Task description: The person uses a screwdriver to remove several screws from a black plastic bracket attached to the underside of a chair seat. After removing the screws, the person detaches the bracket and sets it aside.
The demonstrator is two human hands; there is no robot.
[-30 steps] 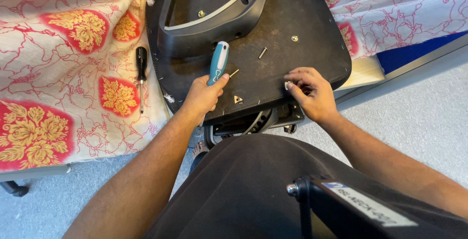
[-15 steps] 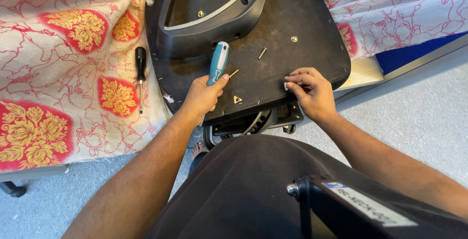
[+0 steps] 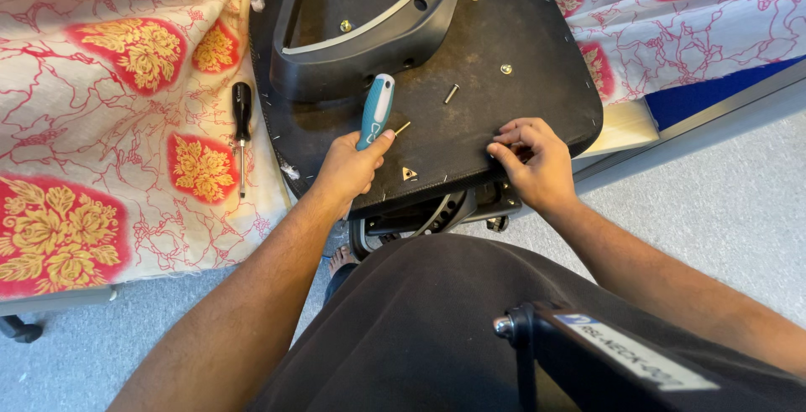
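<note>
My left hand (image 3: 346,164) grips a screwdriver with a teal and white handle (image 3: 377,110), held upright over an upturned black chair seat (image 3: 520,26). At the seat's near right edge my right hand (image 3: 531,164) has its fingertips pinched together on the surface, over a small silver piece that they now mostly hide. A loose bolt (image 3: 451,93) and a thin screw (image 3: 403,127) lie on the seat between my hands. A curved black plastic chair part (image 3: 369,38) rests on the far half of the seat.
A black-handled screwdriver (image 3: 242,110) lies on the red and gold flowered cloth (image 3: 101,126) to the left. Brass inserts (image 3: 505,68) dot the seat. Grey floor (image 3: 722,210) is to the right. A black bracket (image 3: 588,353) sits at bottom right.
My right hand's fingers have curled in and pinched tighter at the seat edge, covering the small silver piece. My left hand and the teal screwdriver have stayed put.
</note>
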